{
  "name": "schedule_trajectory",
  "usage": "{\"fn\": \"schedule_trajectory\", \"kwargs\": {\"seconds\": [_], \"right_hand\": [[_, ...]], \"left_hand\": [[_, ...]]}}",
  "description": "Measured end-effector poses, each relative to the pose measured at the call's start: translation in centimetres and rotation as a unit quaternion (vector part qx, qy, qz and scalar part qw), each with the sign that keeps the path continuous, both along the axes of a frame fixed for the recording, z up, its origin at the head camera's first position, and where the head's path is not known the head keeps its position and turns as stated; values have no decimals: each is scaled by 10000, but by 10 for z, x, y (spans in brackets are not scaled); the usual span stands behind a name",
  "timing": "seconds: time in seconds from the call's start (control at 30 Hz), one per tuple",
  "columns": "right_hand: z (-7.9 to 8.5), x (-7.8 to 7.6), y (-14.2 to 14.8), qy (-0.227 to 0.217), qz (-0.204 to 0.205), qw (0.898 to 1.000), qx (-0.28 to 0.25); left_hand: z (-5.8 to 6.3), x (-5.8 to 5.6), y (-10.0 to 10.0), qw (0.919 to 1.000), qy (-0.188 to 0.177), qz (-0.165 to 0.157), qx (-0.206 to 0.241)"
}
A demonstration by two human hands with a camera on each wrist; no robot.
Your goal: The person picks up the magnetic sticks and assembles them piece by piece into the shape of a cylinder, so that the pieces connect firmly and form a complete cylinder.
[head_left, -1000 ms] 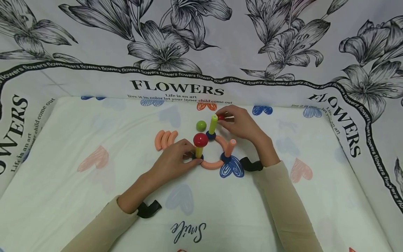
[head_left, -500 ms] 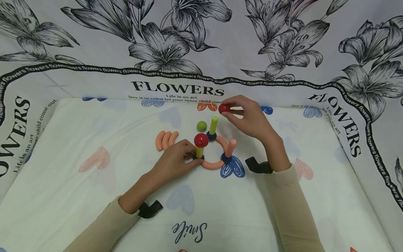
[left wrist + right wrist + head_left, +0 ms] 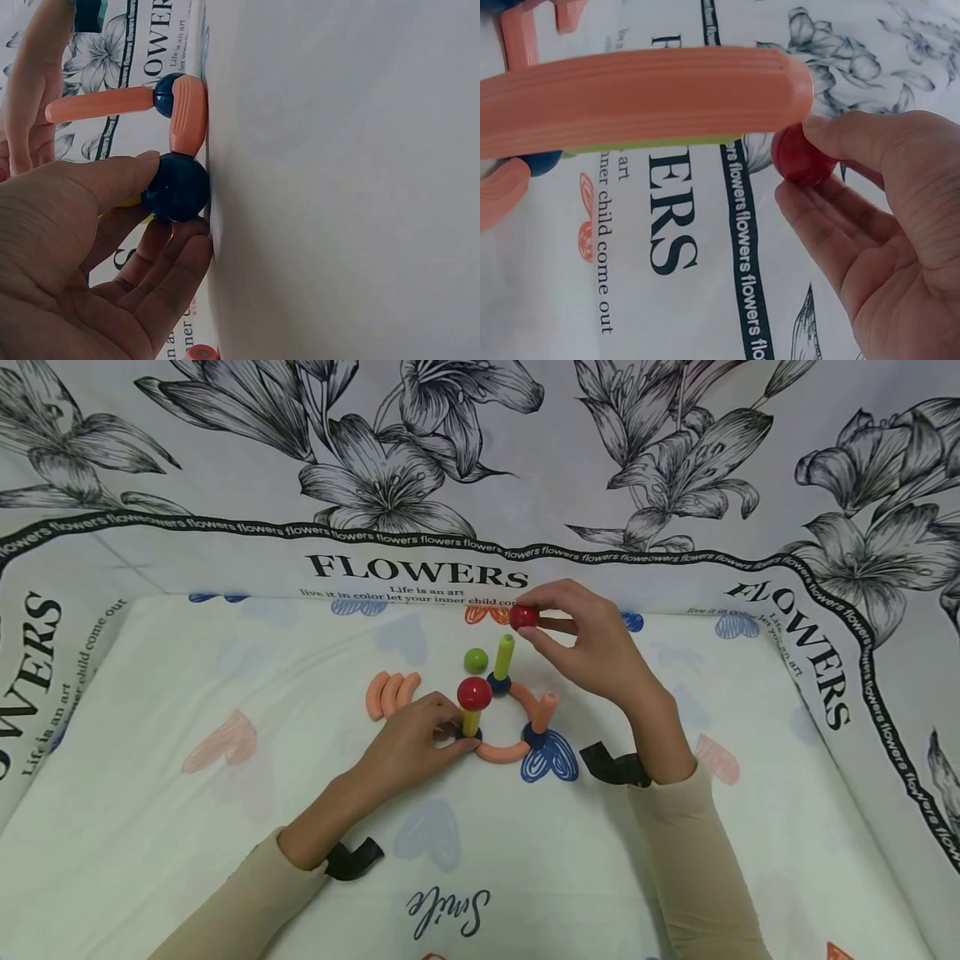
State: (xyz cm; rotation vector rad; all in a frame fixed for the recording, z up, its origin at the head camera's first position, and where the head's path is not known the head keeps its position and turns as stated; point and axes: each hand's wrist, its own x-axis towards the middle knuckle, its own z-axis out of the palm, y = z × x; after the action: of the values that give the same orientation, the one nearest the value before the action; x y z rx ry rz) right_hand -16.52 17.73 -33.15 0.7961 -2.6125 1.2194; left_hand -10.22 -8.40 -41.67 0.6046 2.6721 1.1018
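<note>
My left hand [image 3: 412, 739] pinches a dark blue ball [image 3: 176, 187] at the foot of a short yellow rod [image 3: 471, 723]. That rod stands upright with a red ball [image 3: 474, 693] on its top. My right hand [image 3: 592, 639] holds a second red ball [image 3: 522, 616] between thumb and fingertips, just above and right of the tip of a green rod [image 3: 504, 657]. The green rod and an orange rod [image 3: 546, 712] rise from dark blue balls as well. Curved orange sticks [image 3: 504, 752] link the blue balls low on the cloth.
A loose green ball [image 3: 476, 660] lies left of the green rod. Several curved orange sticks [image 3: 393, 695] lie side by side beyond my left hand. The table is covered by a white cloth [image 3: 300, 652] with printed hearts; a flower-printed cloth [image 3: 247, 468] hangs behind.
My right hand has lifted its red ball from beside the green rod's top to above it, then shifted slightly left. My left hand has stayed at the yellow rod's base.
</note>
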Motion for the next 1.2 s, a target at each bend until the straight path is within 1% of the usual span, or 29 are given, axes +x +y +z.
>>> {"fn": "schedule_trajectory", "kwargs": {"seconds": [0.27,0.37,0.57,0.73,0.93,1.2], "right_hand": [[2,3,-3,53,24,9999,-112],[1,7,-5,80,15,9999,-121],[-2,11,-5,159,5,9997,-158],[-3,14,-5,204,57,9994,-288],[-6,16,-11,137,63,9995,-261],[-12,13,-14,-11,112,9997,-203]], "left_hand": [[-3,-1,3,9999,8,-39,167],[-2,-2,3,9999,-26,-27,146],[-3,-2,1,9999,17,24,104],[-3,-1,0,9996,-6,-52,264],[-3,-1,-1,9995,46,-70,306],[-4,-1,-2,9997,75,-74,242]]}}
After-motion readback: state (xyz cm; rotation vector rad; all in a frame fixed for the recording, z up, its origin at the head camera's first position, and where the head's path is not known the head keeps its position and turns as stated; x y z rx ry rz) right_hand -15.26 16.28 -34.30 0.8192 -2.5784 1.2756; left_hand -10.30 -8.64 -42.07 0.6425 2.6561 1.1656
